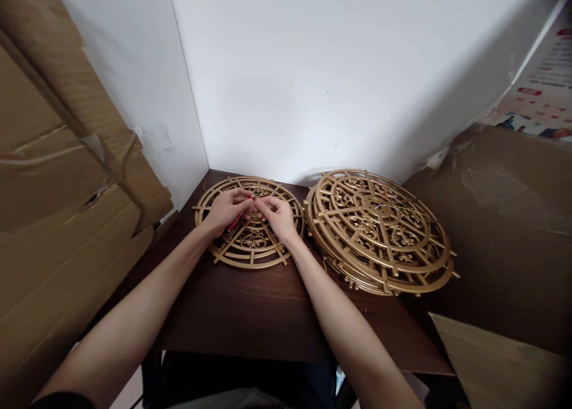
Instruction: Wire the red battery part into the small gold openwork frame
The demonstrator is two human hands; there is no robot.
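Note:
Above a round gold openwork panel (250,258) lying flat on the dark table, both hands meet near its centre. My left hand (227,209) is closed on a slim red tool (234,223), whose lower part shows beneath the palm. A small red and white piece (252,198) shows at the left fingertips. My right hand (277,215) has its thumb and fingers pinched together beside that piece; whatever it grips is too small to make out.
A stack of similar gold panels (384,242) leans unevenly to the right. Cardboard (58,218) stands at the left, and more cardboard (513,230) at the right. A white wall (304,81) rises behind the brown table (250,319).

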